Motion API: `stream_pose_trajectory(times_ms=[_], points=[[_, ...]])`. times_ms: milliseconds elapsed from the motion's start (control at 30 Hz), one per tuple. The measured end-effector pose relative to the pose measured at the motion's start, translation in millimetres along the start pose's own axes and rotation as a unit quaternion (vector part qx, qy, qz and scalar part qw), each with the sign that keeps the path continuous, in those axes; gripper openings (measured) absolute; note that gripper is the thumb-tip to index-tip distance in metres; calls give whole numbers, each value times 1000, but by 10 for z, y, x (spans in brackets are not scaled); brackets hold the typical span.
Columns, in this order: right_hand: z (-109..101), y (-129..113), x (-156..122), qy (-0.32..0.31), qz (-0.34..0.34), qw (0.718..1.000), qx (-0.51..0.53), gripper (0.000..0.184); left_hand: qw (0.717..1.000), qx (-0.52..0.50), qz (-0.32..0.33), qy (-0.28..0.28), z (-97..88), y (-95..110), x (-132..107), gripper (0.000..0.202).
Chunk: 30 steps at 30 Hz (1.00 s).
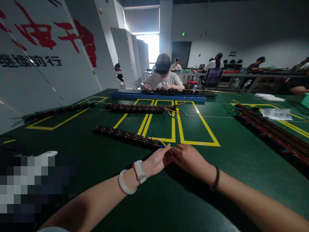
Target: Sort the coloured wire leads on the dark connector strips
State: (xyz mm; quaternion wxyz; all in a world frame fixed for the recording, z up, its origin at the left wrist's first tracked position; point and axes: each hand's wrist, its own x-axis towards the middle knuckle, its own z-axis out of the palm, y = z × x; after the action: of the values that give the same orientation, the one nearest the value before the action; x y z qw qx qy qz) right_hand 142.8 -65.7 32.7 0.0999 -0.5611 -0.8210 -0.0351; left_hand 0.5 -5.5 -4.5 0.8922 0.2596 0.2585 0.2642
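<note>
A long dark strip bundle (127,136) with fine lines along its top lies slanted on the green table in front of me. At its near right end, coloured wires (164,143), among them a yellow one, run in between my hands. My left hand (159,159) pinches these wires, thumb on top, just beside the bundle's end. Touching it from the right, my right hand (190,156) has its fingers bent around the same wires. The fingertips partly hide what they grip. On my left wrist are a watch (139,172) and a pale bangle.
Another dark bundle (137,108) with loose wires lies farther back, before blue rails (156,96). More bundles lie at the right (270,129) and far left (60,110). Yellow tape (198,142) marks the table (207,199). A co-worker (164,77) sits opposite, hands on dark parts.
</note>
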Motion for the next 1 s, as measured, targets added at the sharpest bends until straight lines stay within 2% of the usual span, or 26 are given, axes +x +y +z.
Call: stream_pose_trajectory(times_ms=[100, 233, 333, 467, 567, 667, 767, 867, 1000], points=[[16, 10, 10, -10, 12, 1000, 8, 18, 1000, 0, 7, -13, 6, -8, -19, 16], [-15, 39, 27, -3, 36, 999, 14, 18, 1000, -4, 14, 0, 29, -14, -47, 17], [-26, 46, 31, 8, 22, 1000, -1, 14, 1000, 0, 17, -1, 23, -19, -44, 17], [-5, 19, -7, 31, -59, 995, -80, 15, 1000, 1, 16, 3, 18, -26, -30, 19], [19, -35, -51, 51, -153, 974, -161, 16, 1000, -9, 14, 18, 40, -26, -32, 22], [37, -86, -70, 57, -194, 959, -197, 20, 999, -16, 8, 34, 63, -16, -40, 24], [34, -94, -54, 44, -168, 972, -161, 18, 999, -14, 3, 40, 69, -4, -46, 17], [13, -55, -22, 39, -89, 992, -86, 14, 999, -25, 9, 18, 54, 0, -41, 13], [-7, 47, 11, 51, 3, 999, 10, 17, 1000, -23, 9, -7, 28, 0, -34, 20]])
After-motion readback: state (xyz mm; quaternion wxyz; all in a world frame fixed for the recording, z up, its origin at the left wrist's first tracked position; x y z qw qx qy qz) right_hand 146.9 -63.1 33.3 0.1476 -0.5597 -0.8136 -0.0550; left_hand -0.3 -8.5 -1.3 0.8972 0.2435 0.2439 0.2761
